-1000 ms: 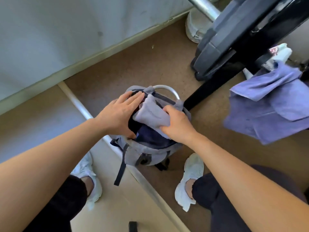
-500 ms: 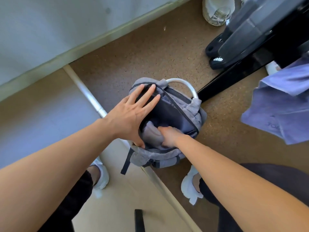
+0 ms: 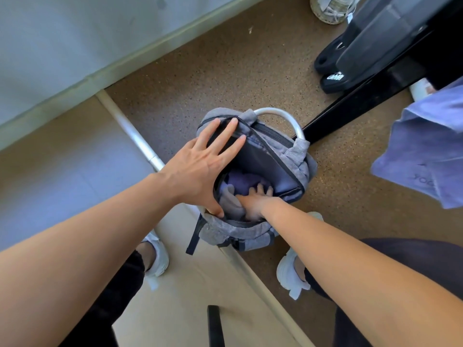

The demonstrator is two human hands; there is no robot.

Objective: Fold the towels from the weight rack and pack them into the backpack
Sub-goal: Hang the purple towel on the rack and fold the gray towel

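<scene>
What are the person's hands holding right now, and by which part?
The left hand holds the grey backpack open by its front flap. The right hand is inside, pressing down a grey towel; whether it grips it cannot be told.

Speckled brown carpet floor (image 3: 225, 78) meeting a pale grey wall (image 3: 75, 33) with light skirting board (image 3: 140, 56); daylight on beige floor panels (image 3: 195, 291).
</scene>
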